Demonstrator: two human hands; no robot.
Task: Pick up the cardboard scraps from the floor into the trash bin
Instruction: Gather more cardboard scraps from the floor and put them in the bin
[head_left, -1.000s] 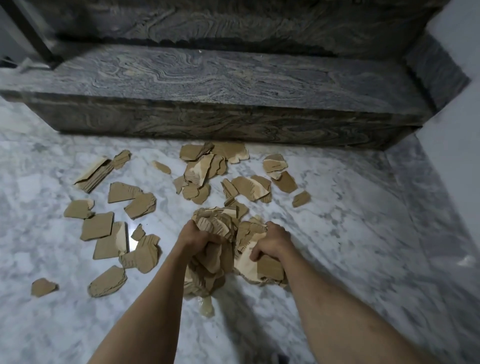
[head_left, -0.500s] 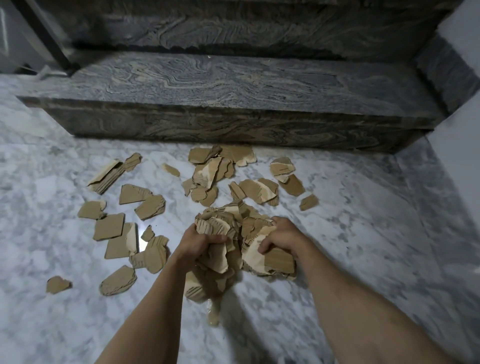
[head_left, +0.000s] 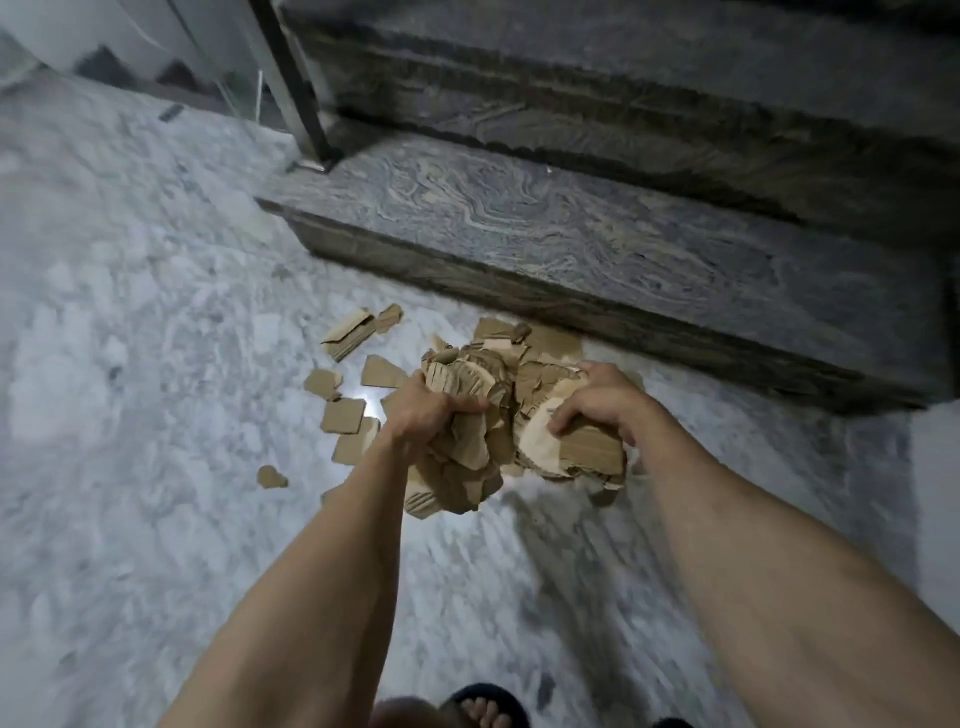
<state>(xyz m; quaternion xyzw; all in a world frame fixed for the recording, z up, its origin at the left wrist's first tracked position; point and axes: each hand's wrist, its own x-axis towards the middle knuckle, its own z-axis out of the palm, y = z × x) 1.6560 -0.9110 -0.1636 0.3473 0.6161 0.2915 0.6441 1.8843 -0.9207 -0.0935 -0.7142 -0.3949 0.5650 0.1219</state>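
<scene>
Cardboard scraps (head_left: 467, 441) are now lifted as one bundle, clutched by the left hand (head_left: 423, 410) and the right hand (head_left: 597, 402), while more loose pieces (head_left: 343, 415) stay on the marble floor (head_left: 130, 364); no bin visible.

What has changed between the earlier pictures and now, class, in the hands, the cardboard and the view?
The view has swung left and risen: a metal post and a sandalled foot now show. Both hands have lifted with their load; the left hand and right hand still grip the bundle of cardboard scraps. Nothing was let go. Loose scraps remain on the marble floor beside the step.
</scene>
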